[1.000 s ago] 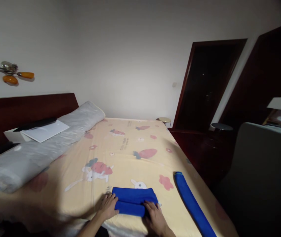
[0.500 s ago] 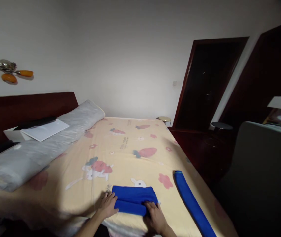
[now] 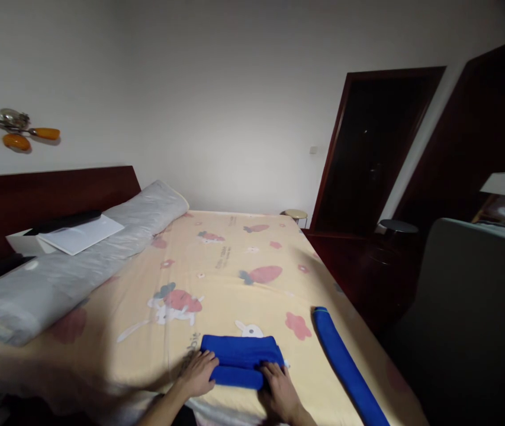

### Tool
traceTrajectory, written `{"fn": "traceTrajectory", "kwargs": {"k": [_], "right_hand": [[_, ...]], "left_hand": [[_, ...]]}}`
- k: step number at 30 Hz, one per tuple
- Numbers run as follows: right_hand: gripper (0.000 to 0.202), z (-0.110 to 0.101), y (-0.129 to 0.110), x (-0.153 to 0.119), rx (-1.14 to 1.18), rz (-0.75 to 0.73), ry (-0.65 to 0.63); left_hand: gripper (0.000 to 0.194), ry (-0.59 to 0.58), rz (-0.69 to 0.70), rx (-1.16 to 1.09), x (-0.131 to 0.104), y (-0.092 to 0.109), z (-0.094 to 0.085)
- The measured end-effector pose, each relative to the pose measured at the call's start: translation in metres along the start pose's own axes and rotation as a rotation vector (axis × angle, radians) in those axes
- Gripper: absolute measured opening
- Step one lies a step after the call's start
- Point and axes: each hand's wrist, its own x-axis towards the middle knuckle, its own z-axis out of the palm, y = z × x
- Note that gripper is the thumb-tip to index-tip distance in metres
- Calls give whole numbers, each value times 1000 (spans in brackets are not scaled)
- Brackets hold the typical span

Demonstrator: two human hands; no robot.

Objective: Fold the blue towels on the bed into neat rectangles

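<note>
A blue towel (image 3: 241,352) lies on the bed in front of me, its near side turned over into a thick roll while the far part stays flat. At the left end of that roll, my left hand (image 3: 199,374) has its fingers curled over the cloth. My right hand (image 3: 280,389) grips the right end, fingers bent onto the towel and the thumb side partly hidden. Further right, a second blue towel (image 3: 347,367) is laid out as a long narrow strip, apart from both hands.
The patterned bedsheet (image 3: 216,284) covers the bed. Along the headboard (image 3: 57,183) runs a grey bolster (image 3: 79,278) with a white sheet-like object (image 3: 81,232) on it. A grey chair back (image 3: 469,296) stands to the right, and a round stool (image 3: 296,214) beyond the bed.
My left hand has shifted slightly right and inward over the roll's end. The flat part of the towel looks smoother. My right hand has barely moved.
</note>
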Motion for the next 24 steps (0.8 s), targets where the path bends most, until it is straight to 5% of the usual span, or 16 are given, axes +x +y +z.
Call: {"fn": "traceTrajectory", "kwargs": {"k": [24], "right_hand": [[61, 9, 6, 2, -3, -3, 16]], "left_hand": [[55, -21, -16, 22, 0, 1, 2]]}}
